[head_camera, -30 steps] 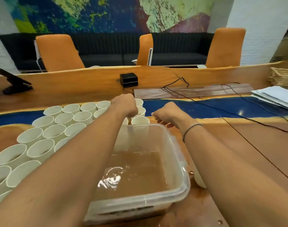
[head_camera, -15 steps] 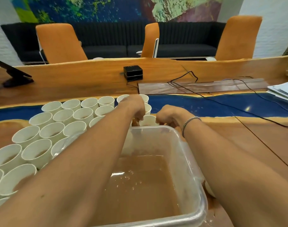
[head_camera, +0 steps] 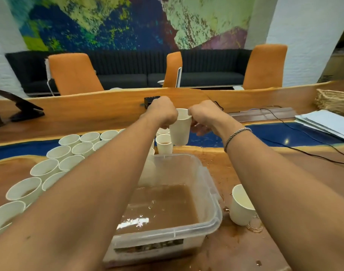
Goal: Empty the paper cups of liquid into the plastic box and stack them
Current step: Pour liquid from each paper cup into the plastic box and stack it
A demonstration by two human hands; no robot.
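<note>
A clear rectangular plastic box (head_camera: 167, 232), part-filled with brown liquid, sat open. One white paper cup (head_camera: 180, 130) hung upright beyond its far rim. Clustered cups (head_camera: 59, 153) stood to its left, and a lone cup (head_camera: 241, 210) stood just to its right.

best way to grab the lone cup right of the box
Wrap the side wall of the cup about mid-height, coming from its right with the right hand once it leaves the raised cup. It stands upright, mouth up, and the box wall sits close on its left. Squeeze lightly: paper probably gives, and the table at its base is wet.
</note>
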